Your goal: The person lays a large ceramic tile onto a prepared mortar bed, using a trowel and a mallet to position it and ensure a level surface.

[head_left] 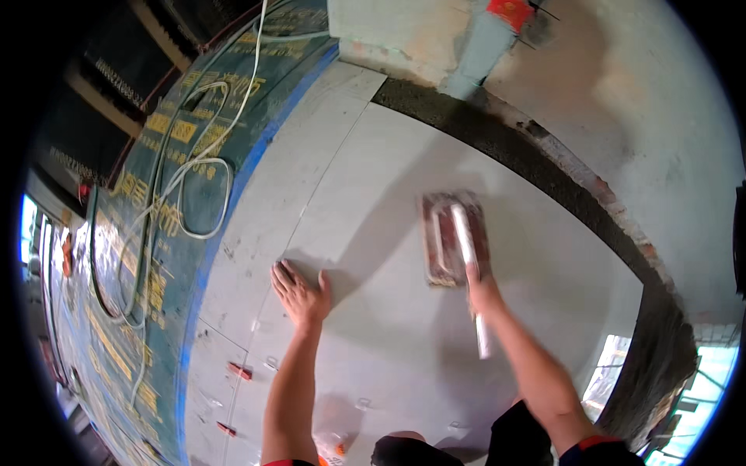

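My left hand lies palm down on the large light grey floor tile, fingers stretched out and thumb apart, beside the joint with a narrower tile strip. My right hand is closed around the long white handle of a flat tiling paddle. The paddle has a reddish-brown rectangular plate, smeared by motion. It is over the middle of the large tile; whether its plate touches the surface I cannot tell.
Dark mortar lines the tile's far and right edges along the wall. Red levelling wedges and clear clips sit nearer me. At left, a white cable loops over green floor covering edged with blue tape.
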`<state>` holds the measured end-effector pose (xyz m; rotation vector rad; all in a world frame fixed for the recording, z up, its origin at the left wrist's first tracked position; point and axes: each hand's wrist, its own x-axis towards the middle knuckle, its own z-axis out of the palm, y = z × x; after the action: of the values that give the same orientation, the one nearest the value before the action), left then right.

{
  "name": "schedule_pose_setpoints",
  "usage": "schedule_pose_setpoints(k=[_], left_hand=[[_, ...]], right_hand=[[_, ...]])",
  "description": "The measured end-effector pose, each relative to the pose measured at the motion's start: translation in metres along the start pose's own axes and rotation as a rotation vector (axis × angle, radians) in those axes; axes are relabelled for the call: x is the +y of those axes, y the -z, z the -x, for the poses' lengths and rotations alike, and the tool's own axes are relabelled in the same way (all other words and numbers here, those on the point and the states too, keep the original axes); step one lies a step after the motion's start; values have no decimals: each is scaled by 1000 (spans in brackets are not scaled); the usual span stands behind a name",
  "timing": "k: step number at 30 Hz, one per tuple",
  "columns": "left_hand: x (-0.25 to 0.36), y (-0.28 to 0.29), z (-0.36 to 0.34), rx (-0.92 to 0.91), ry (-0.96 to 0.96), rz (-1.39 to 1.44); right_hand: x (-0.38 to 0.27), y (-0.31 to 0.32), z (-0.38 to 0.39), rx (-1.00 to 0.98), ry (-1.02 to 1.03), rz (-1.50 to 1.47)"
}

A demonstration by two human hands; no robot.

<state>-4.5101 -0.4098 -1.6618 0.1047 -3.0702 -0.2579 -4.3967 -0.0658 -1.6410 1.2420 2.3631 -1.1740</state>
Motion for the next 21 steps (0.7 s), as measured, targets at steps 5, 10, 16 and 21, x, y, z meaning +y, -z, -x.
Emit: schedule_pose_setpoints(k=[5, 10, 16, 21], left_hand=[[-35, 16, 6, 16, 57, -59], [-27, 30, -24, 74, -11, -65], [-3, 11, -1, 101, -49, -7], [-5, 2, 20, 137, -45, -108]], right_hand=[[-163, 116, 44, -363, 81, -245], [-121, 170, 124, 123, 267, -669], [-63, -5, 67, -165, -4, 52], [-82, -19, 66, -247, 365, -154]])
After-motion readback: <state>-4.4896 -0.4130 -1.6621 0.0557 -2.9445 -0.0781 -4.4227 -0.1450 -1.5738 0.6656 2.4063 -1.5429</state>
